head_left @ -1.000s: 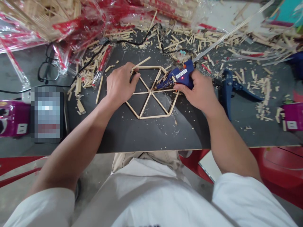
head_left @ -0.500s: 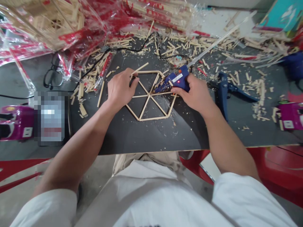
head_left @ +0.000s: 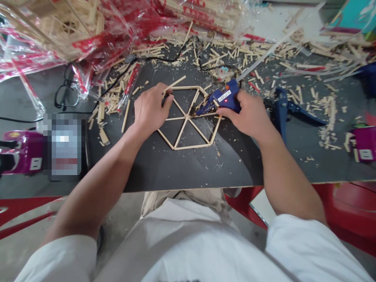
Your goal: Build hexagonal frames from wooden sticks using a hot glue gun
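A hexagonal frame of thin wooden sticks [head_left: 192, 147] lies flat on the dark tabletop, its spokes meeting at a centre joint. My right hand [head_left: 249, 113] is wrapped around a blue hot glue gun [head_left: 227, 98] with a small red light on. The gun's nozzle points left, right beside the centre joint; whether it touches is too small to tell. A long clear glue stick [head_left: 264, 56] juts from its back. At the frame's upper left corner, my left hand [head_left: 154, 105] pinches a short wooden stick [head_left: 178, 82] between thumb and fingers. That hand hides the left corner.
Blue cutters [head_left: 282, 113] lie right of my right hand. Cut stick pieces [head_left: 329, 113] litter the right side and back. Plastic-wrapped stick bundles [head_left: 199, 15] fill the back. Eyeglasses [head_left: 67, 96], a black cable [head_left: 158, 59] and a phone-like device [head_left: 64, 149] are leftward.
The glue gun's nozzle has moved slightly left and down, closer to the centre joint. My left hand keeps its pinch on the stick. The view has shifted slightly.
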A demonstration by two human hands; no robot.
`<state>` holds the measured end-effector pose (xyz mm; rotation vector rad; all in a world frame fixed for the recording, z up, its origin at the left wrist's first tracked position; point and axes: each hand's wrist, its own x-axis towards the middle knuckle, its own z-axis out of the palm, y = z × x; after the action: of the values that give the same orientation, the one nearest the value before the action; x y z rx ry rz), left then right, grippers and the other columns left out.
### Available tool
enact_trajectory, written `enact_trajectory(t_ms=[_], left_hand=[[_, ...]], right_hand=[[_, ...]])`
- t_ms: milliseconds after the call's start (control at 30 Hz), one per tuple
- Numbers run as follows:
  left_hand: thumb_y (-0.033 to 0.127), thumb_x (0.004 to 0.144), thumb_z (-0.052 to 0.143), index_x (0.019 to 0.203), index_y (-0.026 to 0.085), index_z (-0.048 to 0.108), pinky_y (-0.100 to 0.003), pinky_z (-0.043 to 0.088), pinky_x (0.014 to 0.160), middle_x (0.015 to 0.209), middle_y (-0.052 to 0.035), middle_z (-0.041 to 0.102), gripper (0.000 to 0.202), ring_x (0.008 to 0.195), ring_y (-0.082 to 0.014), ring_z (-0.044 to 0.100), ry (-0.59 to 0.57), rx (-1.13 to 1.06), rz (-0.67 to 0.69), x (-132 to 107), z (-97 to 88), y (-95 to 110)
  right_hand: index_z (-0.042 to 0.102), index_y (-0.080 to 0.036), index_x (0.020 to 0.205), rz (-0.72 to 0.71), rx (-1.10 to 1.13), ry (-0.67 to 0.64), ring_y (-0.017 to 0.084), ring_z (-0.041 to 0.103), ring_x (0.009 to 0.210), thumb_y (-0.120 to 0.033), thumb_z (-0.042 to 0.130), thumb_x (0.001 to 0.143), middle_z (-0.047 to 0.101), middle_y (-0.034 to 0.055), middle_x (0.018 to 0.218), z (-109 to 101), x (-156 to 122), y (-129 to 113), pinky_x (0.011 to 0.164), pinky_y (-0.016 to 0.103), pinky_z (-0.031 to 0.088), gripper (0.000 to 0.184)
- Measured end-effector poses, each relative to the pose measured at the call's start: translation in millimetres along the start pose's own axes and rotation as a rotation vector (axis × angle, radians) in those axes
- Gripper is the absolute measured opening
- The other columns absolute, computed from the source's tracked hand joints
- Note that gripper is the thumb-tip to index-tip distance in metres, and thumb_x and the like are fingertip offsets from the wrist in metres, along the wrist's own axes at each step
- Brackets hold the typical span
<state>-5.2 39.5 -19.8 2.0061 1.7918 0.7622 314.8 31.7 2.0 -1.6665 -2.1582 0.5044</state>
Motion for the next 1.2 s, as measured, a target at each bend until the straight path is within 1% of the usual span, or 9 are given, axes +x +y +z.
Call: enact_trajectory(t_ms=[167, 300, 467, 667, 833, 933, 1033, 1100, 1200], left_hand=[[0.059, 0.104, 0.049, 0.128, 0.034, 0.072, -0.046, 0.054, 0.105, 0.118, -0.0118, 0.079, 0.042, 0.120, -0.0358, 0.071, -0.062, 0.089, -0.035, -1.2, -4.7, 5.8], [0.063, 0.106, 0.040, 0.137, 0.034, 0.068, -0.049, 0.054, 0.109, 0.125, -0.0122, 0.078, 0.051, 0.127, -0.0378, 0.070, -0.094, 0.167, -0.045, -2.3, -5.6, 7.2], [0.064, 0.107, 0.041, 0.134, 0.033, 0.068, -0.046, 0.055, 0.110, 0.125, -0.0107, 0.079, 0.049, 0.127, -0.0358, 0.071, -0.061, 0.178, -0.005, -2.1, -2.4, 3.3], [0.062, 0.107, 0.042, 0.136, 0.033, 0.068, -0.048, 0.054, 0.112, 0.126, -0.0110, 0.078, 0.048, 0.127, -0.0366, 0.071, -0.087, 0.189, -0.049, -1.8, -3.9, 7.6], [0.063, 0.107, 0.042, 0.134, 0.034, 0.069, -0.048, 0.054, 0.111, 0.121, -0.0109, 0.079, 0.049, 0.126, -0.0364, 0.071, -0.068, 0.174, -0.029, -2.2, -4.2, 7.5], [0.063, 0.106, 0.041, 0.134, 0.035, 0.069, -0.047, 0.055, 0.110, 0.123, -0.0105, 0.079, 0.048, 0.127, -0.0357, 0.070, -0.062, 0.164, -0.010, -2.2, -4.1, 5.8], [0.063, 0.106, 0.040, 0.136, 0.035, 0.068, -0.049, 0.054, 0.111, 0.128, -0.0115, 0.078, 0.049, 0.128, -0.0373, 0.070, -0.089, 0.168, -0.037, -1.9, -4.6, 5.4], [0.065, 0.106, 0.039, 0.138, 0.035, 0.067, -0.051, 0.053, 0.111, 0.130, -0.0120, 0.077, 0.052, 0.131, -0.0384, 0.069, -0.107, 0.158, -0.055, -1.7, -5.0, 6.0], [0.068, 0.105, 0.038, 0.137, 0.035, 0.067, -0.051, 0.054, 0.111, 0.129, -0.0120, 0.077, 0.055, 0.133, -0.0389, 0.068, -0.105, 0.144, -0.058, -1.6, -5.7, 7.7]], right_hand=[[0.071, -0.019, 0.127, 0.036, -0.030, 0.008, 0.037, 0.072, 0.088, -0.068, 0.073, 0.094, 0.075, 0.0125, 0.096, -0.8, -0.2, -2.0, 0.088, 0.056, 0.058, 0.060], [0.070, -0.020, 0.130, 0.032, -0.028, 0.008, 0.036, 0.072, 0.089, -0.069, 0.072, 0.095, 0.076, 0.0132, 0.099, 1.0, -0.4, -2.5, 0.089, 0.055, 0.059, 0.060], [0.069, -0.022, 0.132, 0.015, -0.060, 0.020, 0.038, 0.073, 0.092, -0.071, 0.067, 0.097, 0.076, 0.0129, 0.099, 3.8, -1.6, -1.9, 0.090, 0.056, 0.058, 0.060], [0.068, -0.023, 0.134, 0.015, -0.077, 0.014, 0.039, 0.074, 0.095, -0.072, 0.066, 0.098, 0.077, 0.0133, 0.099, 4.4, -1.7, -3.8, 0.091, 0.056, 0.057, 0.061], [0.067, -0.021, 0.139, 0.009, -0.079, 0.019, 0.039, 0.074, 0.096, -0.071, 0.066, 0.098, 0.078, 0.0153, 0.105, 4.6, -1.8, -5.2, 0.093, 0.057, 0.057, 0.065], [0.066, -0.021, 0.140, 0.015, -0.085, 0.015, 0.038, 0.074, 0.093, -0.070, 0.066, 0.099, 0.077, 0.0146, 0.103, 4.5, -2.6, -6.7, 0.093, 0.057, 0.057, 0.064], [0.064, -0.022, 0.142, 0.011, -0.093, 0.007, 0.039, 0.073, 0.096, -0.070, 0.065, 0.099, 0.076, 0.0150, 0.106, 4.0, -3.1, -7.8, 0.093, 0.056, 0.056, 0.064], [0.063, -0.022, 0.142, 0.006, -0.092, -0.009, 0.039, 0.073, 0.098, -0.070, 0.064, 0.100, 0.076, 0.0152, 0.108, 3.1, -2.9, -7.4, 0.092, 0.055, 0.056, 0.064], [0.064, -0.022, 0.138, -0.004, -0.078, -0.013, 0.036, 0.072, 0.092, -0.070, 0.065, 0.100, 0.074, 0.0129, 0.100, 1.5, -2.3, -4.8, 0.087, 0.052, 0.056, 0.062]])
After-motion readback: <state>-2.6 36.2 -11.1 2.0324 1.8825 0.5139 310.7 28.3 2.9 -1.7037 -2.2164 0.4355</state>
